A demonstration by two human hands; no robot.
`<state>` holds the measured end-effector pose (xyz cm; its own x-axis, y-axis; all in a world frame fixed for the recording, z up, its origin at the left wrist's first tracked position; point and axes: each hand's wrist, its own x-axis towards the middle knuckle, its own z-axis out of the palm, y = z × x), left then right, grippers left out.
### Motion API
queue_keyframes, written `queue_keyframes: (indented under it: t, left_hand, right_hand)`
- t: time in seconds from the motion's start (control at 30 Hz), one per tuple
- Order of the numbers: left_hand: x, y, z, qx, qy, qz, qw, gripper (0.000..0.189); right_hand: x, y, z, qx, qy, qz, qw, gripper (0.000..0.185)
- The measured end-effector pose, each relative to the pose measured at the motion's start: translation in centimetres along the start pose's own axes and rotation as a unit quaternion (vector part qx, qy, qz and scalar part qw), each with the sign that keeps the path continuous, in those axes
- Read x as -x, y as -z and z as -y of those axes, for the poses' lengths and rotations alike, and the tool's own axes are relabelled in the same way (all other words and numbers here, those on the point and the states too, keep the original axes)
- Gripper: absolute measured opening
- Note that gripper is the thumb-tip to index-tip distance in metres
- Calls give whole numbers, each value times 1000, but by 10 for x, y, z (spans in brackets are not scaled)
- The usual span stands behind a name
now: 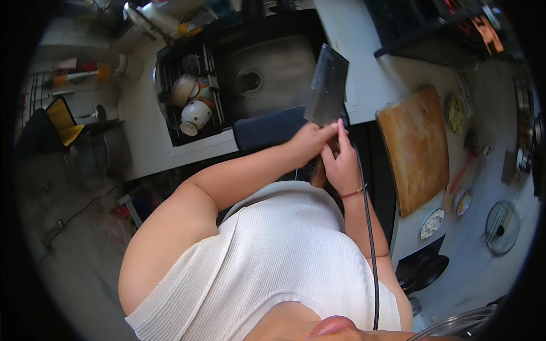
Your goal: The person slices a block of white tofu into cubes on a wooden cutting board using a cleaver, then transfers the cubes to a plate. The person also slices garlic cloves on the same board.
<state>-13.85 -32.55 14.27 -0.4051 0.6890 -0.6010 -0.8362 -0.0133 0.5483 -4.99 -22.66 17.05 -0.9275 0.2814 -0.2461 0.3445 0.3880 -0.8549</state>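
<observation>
A cleaver (328, 85) with a broad metal blade and a wooden handle points up and away from me, over the front right edge of the sink. My left hand (313, 140) holds it where the blade meets the handle. Close against it, my right hand (342, 164), with a red cord bracelet at the wrist, is around the handle, fingertips up by the blade's base. The handle's butt shows between my wrists. Some fingers of both hands are hidden. Behind the blade lies the metal sink basin (277, 76) with its round drain.
A dish rack (162, 102) with bowls spans the sink's left side. A dark cloth (268, 128) hangs over the front edge. At right lie a wooden cutting board (416, 149), a dish of white pieces (432, 223) and a glass lid (502, 228). A black cable (369, 221) runs beside my right arm.
</observation>
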Motion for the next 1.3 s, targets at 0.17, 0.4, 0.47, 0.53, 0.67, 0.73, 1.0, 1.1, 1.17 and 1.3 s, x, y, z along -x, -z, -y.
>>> queue_keyframes:
  t: [0.17,0.4,0.47,0.53,0.67,0.73,1.0,1.1,1.17,1.3]
  left_hand:
    - [6,100,-49,-17,-3,-120,993,30]
    - [-11,147,-78,60,32,-109,992,21]
    - [-13,157,-79,79,32,-105,991,20]
    - [-16,169,-79,84,36,-101,991,21]
    - [-25,172,-83,109,36,-117,986,21]
    - [-35,179,-85,134,45,-100,985,21]
    - [-63,179,-91,165,67,-109,978,18]
    - [-66,180,-85,123,86,-116,982,20]
    - [-61,180,-82,47,94,-131,986,24]
    - [-26,172,-71,-257,62,-203,943,52]
  right_hand:
    - [-118,-39,67,-261,47,-288,920,60]
    - [-350,-105,30,171,240,-332,896,43]
    - [-361,-120,31,283,200,-211,914,42]
    - [-356,-109,59,323,176,-75,927,39]
    - [-367,-95,61,362,164,49,917,33]
    - [-378,-95,51,363,185,37,913,30]
    - [-367,-98,22,322,246,-35,913,36]
    - [-362,-97,15,317,262,-50,910,41]
    - [-358,-95,9,329,265,-44,905,46]
    - [-346,-94,8,373,286,-36,882,57]
